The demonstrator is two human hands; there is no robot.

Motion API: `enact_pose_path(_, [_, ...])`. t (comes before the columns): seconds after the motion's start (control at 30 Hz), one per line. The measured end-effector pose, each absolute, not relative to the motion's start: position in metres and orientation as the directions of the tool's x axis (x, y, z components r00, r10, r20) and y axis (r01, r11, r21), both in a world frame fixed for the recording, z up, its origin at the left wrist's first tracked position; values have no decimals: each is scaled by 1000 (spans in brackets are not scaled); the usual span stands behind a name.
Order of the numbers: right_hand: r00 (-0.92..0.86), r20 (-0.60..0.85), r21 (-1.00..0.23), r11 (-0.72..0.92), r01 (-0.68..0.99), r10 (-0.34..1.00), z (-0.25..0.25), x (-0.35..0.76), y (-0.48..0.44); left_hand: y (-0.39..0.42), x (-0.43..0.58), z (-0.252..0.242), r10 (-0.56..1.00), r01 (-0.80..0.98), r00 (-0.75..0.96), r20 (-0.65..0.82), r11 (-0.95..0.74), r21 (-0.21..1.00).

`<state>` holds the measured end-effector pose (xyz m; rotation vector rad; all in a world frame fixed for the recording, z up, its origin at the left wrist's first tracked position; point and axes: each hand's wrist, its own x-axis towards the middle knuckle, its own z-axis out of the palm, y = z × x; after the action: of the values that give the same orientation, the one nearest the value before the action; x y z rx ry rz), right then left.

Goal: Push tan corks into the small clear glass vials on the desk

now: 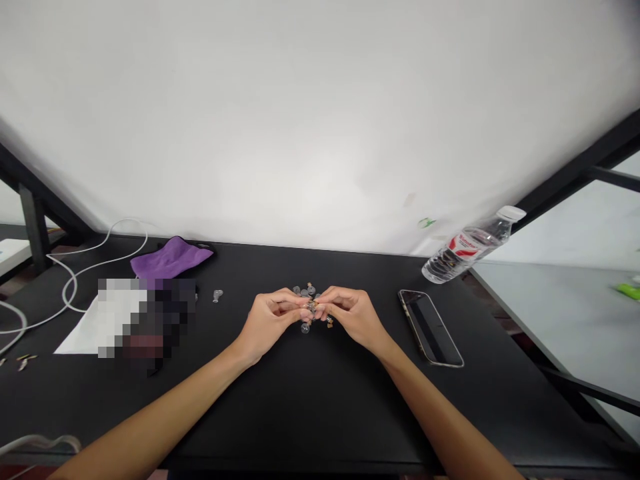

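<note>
My left hand (pixel 271 321) and my right hand (pixel 349 313) meet at the middle of the black table, fingertips pinched together. Between them is a small clear piece with a tan part (pixel 313 305), which looks like a tiny corked glass bottle; the fingers cover most of it. Around the fingertips lie several similar pieces, among them a round clear one (pixel 305 328) in front and one with a tan end (pixel 329 323) beside my right fingers. Farther left, a single clear piece (pixel 217 295) lies apart on the table.
A phone (pixel 433 328) lies right of my hands, with a tilted-looking water bottle (pixel 473 245) behind it. To the left are a purple cloth (pixel 171 260), a white sheet (pixel 85 333), a blurred-out patch and a white cable (pixel 75 287). A white wall (pixel 300 133) rises behind the table (pixel 300 413).
</note>
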<state>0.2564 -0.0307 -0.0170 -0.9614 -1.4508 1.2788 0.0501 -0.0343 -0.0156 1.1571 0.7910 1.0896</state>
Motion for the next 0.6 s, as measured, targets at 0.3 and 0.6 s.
enact_pose_path(0.3, [-271,112,-994,105,-41,956,-15,252,-33,-34,49,-19,953,-166,265,147,-106,980])
enact_pose_path(0.6, [-272,84,-995,94,22,959,-14,254,-33,-35,50,-17,942,-103,250,223,-203,974])
